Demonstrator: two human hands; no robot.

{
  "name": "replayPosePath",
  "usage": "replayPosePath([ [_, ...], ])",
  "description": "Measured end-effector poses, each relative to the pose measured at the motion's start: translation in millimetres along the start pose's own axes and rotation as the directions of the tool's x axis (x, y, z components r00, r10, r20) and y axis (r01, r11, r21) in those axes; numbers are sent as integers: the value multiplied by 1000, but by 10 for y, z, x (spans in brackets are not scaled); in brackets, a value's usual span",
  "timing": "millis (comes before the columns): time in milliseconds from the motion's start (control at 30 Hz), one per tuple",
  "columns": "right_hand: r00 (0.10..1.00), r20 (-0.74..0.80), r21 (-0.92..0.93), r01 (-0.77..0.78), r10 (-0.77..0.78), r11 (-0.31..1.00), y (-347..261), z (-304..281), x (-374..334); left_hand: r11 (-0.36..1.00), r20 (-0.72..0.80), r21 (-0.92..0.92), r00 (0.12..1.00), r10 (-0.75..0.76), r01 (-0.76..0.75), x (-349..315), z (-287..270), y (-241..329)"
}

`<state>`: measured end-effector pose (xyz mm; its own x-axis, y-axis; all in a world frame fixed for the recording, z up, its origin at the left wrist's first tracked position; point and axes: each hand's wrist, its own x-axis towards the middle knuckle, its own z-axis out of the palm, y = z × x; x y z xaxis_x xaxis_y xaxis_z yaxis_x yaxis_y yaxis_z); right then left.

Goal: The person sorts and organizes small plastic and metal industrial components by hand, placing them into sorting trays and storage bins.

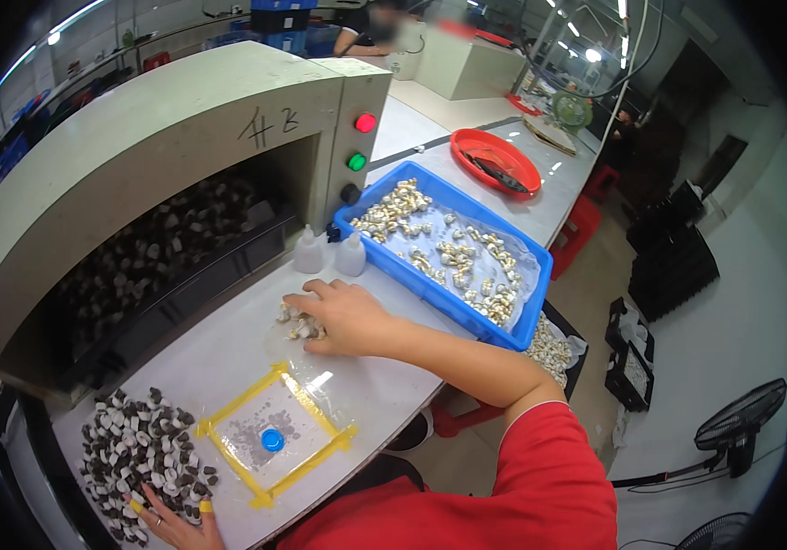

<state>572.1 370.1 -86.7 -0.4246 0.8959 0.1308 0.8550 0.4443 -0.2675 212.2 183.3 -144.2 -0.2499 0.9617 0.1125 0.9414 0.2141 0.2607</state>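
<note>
My right hand (348, 318) reaches over a small heap of pale, gold-tinted pieces (294, 323) on the white table. Its fingers are apart and curved, touching the heap; nothing shows gripped in them. At the lower left, my left hand (178, 530) rests at the near edge of a large pile of small black-and-white pieces (137, 454). Its fingers are spread, with yellow covers on some fingertips. Between the hands, yellow tape (228, 463) frames a wet-spotted square holding a blue cap (272, 440).
A grey machine (173, 101) with a dark, piece-filled opening stands at the left. Two white squeeze bottles (308, 254) stand before a blue tray (393, 261) of shiny pieces. A red basin (494, 151) lies beyond. Black fans (740, 422) stand at the right.
</note>
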Motion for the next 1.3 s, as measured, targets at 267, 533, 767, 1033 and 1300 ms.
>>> replayPosePath([
  [267,905,2,-40,-425,426,904,1373,-1073,-1175,997,35,22,996,-81,80,63,-6,94],
  [533,653,457,-325,-510,604,797,1512,-876,-1500,999,-14,24,1000,-28,28,51,19,111],
  [767,733,364,-14,-612,574,791,1555,-621,-1403,999,-19,29,1000,-16,16,25,16,77],
  [1033,873,-59,271,-453,484,849,1704,-524,-850,1000,-33,19,999,-8,8,45,52,44],
  [1300,889,55,-153,-442,454,884,1759,-364,-915,999,5,41,1000,-26,25,50,-41,55],
])
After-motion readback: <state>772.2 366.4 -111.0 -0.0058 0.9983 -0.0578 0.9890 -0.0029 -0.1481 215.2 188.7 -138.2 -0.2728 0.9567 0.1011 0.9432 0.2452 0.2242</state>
